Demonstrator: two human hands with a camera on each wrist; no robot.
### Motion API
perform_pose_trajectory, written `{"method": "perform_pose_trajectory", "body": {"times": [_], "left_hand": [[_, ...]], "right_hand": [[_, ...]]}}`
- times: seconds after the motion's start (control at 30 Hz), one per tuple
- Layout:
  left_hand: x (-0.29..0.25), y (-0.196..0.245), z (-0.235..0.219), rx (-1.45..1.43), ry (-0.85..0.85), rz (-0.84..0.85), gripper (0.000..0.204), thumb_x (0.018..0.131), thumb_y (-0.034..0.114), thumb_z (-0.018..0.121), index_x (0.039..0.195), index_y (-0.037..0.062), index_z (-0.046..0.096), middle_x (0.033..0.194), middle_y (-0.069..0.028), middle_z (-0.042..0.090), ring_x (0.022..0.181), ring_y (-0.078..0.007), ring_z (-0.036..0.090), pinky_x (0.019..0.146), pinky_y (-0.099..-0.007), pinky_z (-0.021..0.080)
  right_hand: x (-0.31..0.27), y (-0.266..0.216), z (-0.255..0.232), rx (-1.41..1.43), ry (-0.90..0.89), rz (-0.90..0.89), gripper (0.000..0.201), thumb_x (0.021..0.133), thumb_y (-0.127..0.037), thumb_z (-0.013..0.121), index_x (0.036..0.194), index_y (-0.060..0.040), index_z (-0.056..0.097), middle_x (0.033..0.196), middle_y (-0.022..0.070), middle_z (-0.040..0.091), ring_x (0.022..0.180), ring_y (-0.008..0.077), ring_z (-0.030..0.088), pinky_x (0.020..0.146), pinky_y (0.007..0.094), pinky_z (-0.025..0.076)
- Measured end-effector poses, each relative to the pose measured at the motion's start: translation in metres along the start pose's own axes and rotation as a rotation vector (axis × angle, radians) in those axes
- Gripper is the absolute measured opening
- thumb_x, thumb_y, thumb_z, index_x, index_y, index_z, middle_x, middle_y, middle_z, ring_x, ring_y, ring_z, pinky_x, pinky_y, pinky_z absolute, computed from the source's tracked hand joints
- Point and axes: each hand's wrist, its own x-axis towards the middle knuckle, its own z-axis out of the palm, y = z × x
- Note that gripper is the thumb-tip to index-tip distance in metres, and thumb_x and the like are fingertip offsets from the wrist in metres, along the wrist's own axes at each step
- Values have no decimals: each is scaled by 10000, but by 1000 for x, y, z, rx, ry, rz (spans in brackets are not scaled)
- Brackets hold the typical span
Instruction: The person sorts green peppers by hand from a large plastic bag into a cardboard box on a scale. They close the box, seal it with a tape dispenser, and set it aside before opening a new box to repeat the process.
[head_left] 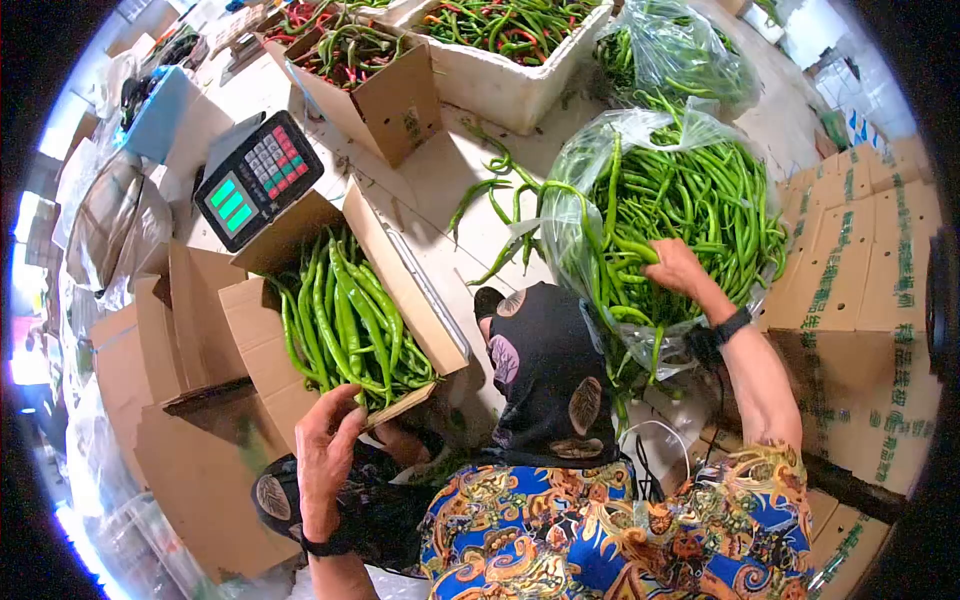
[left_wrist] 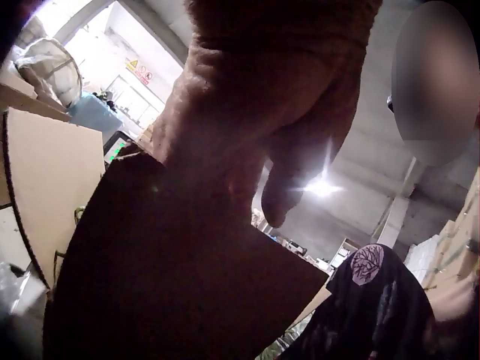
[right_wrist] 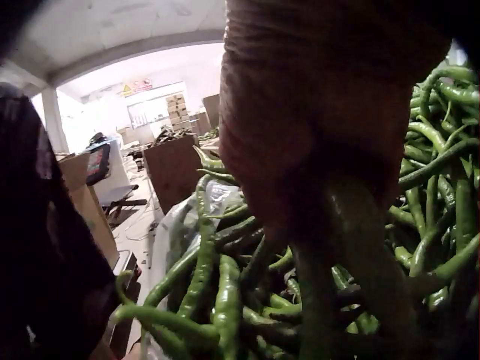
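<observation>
- Box (head_left: 250, 345) beside scale display (head_left: 262, 168), likely for weighing; boxed peppers (head_left: 345, 310) lie lengthwise, probably for tight packing.
- Left hand (head_left: 328, 445) at box's near edge, fingers apart, maybe steadying.
- Right hand (head_left: 682, 268) right of box, fingers clamped on bagged peppers (head_left: 632, 250).
</observation>
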Motion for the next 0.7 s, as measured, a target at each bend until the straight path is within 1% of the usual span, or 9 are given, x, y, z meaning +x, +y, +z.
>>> {"method": "perform_pose_trajectory", "body": {"times": [0.03,0.17,0.2,0.23,0.3,0.37,0.43,0.47,0.7], "left_hand": [[0,-3,1,16,1,18,256,864,66,627,1100,-32,636,871,-90,672,776,-142,631,729,-282,514],[0,9,4,61,-10,38,254,855,63,632,1091,-31,641,878,-110,677,793,-157,635,746,-293,513],[1,11,5,57,-16,44,254,855,63,632,1091,-31,641,878,-110,677,793,-157,635,746,-293,513],[0,13,6,76,-15,49,255,853,62,633,1091,-30,643,882,-115,680,806,-163,635,755,-294,511],[-1,17,5,93,-13,61,256,851,62,635,1090,-30,645,886,-121,682,818,-168,635,764,-296,508],[-4,20,6,80,0,63,266,849,61,640,1099,-28,645,894,-122,685,831,-172,633,779,-296,505],[-5,22,6,59,-7,86,260,850,61,644,1094,-27,647,889,-110,684,828,-163,632,777,-288,503],[-6,27,7,40,-12,76,257,851,61,645,1092,-27,648,887,-101,682,825,-156,630,773,-283,502],[-12,62,15,-65,-88,126,251,858,48,627,1098,-22,645,869,-76,670,794,-134,614,745,-273,498]], "right_hand": [[-11,-11,-9,-24,35,-64,336,696,-248,649,949,-28,648,896,233,661,848,422,636,757,493,504],[-13,-12,-28,250,227,38,326,721,-222,649,1008,-66,653,891,227,667,846,408,642,760,465,510],[0,20,-17,333,322,50,381,720,-209,659,1076,-73,646,893,208,678,823,358,659,754,428,516],[-10,0,-48,359,262,195,424,724,-181,678,1123,-46,638,866,167,691,787,275,665,748,398,518],[-5,19,-49,717,325,137,408,729,-156,699,1108,-13,654,837,124,691,769,224,651,746,375,520],[-8,29,-64,645,267,89,360,730,-132,715,1064,-4,674,826,81,690,744,181,645,696,348,529],[-15,6,-83,554,168,233,322,734,-126,712,1032,-7,683,816,64,689,695,153,636,629,316,527],[-20,-4,-91,512,194,216,310,746,-137,716,1030,-18,683,804,49,682,649,132,622,579,300,517],[-35,-15,-131,584,468,135,266,796,-196,714,1011,-41,691,800,38,677,630,119,610,584,289,520]]}}
